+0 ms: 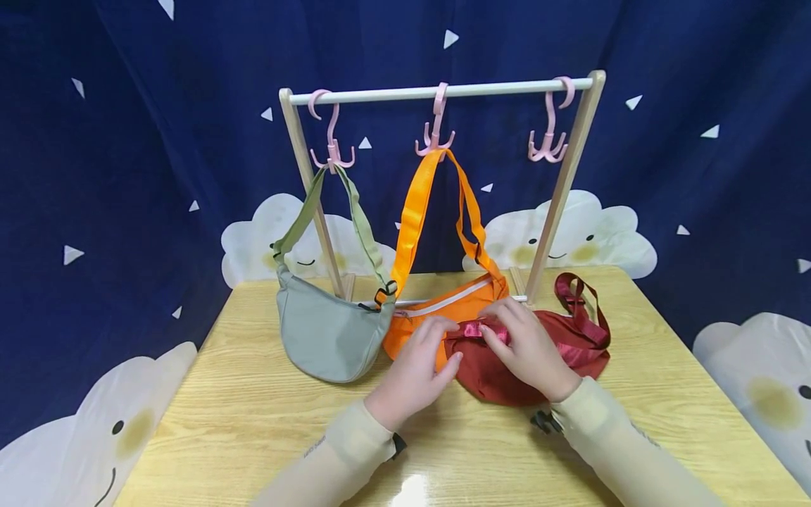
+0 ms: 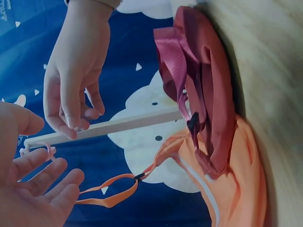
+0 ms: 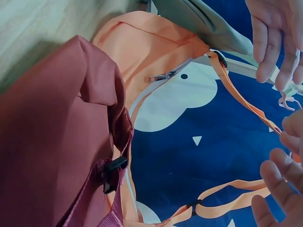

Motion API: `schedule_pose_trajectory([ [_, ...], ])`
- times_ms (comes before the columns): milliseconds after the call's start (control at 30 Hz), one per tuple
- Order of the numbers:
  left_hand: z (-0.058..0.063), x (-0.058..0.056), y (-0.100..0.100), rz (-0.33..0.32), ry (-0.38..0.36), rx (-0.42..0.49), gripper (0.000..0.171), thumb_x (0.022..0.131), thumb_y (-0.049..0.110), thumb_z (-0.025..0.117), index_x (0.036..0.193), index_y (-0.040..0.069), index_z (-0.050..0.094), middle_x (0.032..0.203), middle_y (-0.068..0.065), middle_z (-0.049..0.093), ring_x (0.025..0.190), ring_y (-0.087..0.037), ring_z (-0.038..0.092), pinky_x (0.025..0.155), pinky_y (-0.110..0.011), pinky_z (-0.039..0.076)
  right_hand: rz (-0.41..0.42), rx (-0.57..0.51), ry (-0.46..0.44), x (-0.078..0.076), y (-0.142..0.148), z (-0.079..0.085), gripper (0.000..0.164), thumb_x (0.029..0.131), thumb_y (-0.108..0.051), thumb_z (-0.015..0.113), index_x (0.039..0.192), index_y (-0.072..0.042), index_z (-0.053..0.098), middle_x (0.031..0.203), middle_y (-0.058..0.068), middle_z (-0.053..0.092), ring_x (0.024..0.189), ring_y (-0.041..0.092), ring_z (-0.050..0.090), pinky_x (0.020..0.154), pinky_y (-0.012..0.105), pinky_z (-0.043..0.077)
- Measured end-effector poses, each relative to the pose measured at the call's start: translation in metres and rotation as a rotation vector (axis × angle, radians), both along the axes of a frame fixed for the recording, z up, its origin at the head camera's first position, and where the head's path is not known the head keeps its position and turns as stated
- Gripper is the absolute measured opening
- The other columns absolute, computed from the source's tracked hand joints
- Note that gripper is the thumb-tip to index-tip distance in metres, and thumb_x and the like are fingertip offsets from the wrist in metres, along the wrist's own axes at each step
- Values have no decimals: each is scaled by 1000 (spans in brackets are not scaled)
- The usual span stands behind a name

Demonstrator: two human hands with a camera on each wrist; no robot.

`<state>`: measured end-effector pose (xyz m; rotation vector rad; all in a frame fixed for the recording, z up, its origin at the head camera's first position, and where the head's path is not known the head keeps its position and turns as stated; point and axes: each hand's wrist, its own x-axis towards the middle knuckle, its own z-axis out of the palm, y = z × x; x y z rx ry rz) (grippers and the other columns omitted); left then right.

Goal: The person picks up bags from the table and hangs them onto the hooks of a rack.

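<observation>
A dark red shoulder bag (image 1: 507, 377) lies on the table at the right, its strap (image 1: 598, 331) looped up at the far end. My left hand (image 1: 412, 370) hovers over the bag's left end with relaxed fingers. Over its middle is my right hand (image 1: 532, 345), fingers loosely bent. Both wrist views show the hands apart from the bag and holding nothing: the left hand (image 2: 38, 184) and the right hand (image 3: 281, 177) face each other. Behind the red bag, an orange bag (image 3: 147, 42) hangs by its strap from the middle pink hook (image 1: 434, 134), its lower part partly hidden.
A grey-green bag (image 1: 332, 334) hangs from the left pink hook (image 1: 332, 151). The right pink hook (image 1: 548, 144) carries no bag. All three hooks are on the white bar (image 1: 494, 89) of a wooden rack (image 1: 570, 169), before a dark blue curtain (image 1: 222, 63).
</observation>
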<state>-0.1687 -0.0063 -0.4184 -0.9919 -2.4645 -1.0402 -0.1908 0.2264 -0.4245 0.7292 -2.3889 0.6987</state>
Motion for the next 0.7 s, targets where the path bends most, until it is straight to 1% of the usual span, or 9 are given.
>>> schedule_pose_trajectory([
  [133, -2, 3, 3, -7, -11, -31, 36, 99, 18, 67, 132, 6, 56, 130, -6, 58, 119, -21, 59, 106, -33, 51, 10, 26, 11, 2, 1, -4, 23, 90, -12, 79, 110, -9, 68, 104, 4, 65, 95, 19, 62, 84, 42, 53],
  [267, -5, 3, 5, -12, -9, -57, 35, 99, 19, 67, 131, 7, 56, 129, -4, 58, 119, -19, 59, 106, -31, 51, 7, 48, 12, 6, 5, -5, 22, 90, -13, 79, 109, -10, 67, 101, 4, 65, 88, 19, 61, 79, 40, 53],
  [433, -9, 4, 5, 4, -8, -87, 35, 100, 21, 67, 131, 9, 55, 128, -4, 58, 120, -19, 59, 107, -32, 50, -9, 62, -3, 12, 9, -8, 20, 91, -14, 78, 108, -11, 67, 100, 0, 65, 86, 16, 58, 77, 38, 52],
  [567, -11, 5, 5, 12, -2, -95, 38, 100, 21, 67, 133, 7, 55, 130, -5, 59, 121, -21, 59, 108, -34, 50, -11, 63, -3, 14, 12, -11, 19, 90, -14, 78, 106, -11, 68, 97, -2, 64, 83, 12, 55, 74, 36, 50],
  [633, -11, 5, 5, 17, 0, -100, 38, 100, 21, 67, 133, 8, 55, 129, -5, 59, 120, -20, 59, 107, -34, 51, -15, 71, -4, 16, 14, -13, 20, 89, -13, 79, 106, -11, 68, 95, -2, 62, 81, 11, 54, 73, 36, 48],
  [700, -11, 5, 6, 17, 5, -107, 36, 100, 21, 67, 132, 8, 55, 127, -5, 59, 117, -19, 60, 105, -33, 51, -24, 86, -10, 17, 15, -15, 21, 89, -14, 80, 106, -11, 68, 95, -2, 62, 82, 12, 55, 74, 37, 49],
])
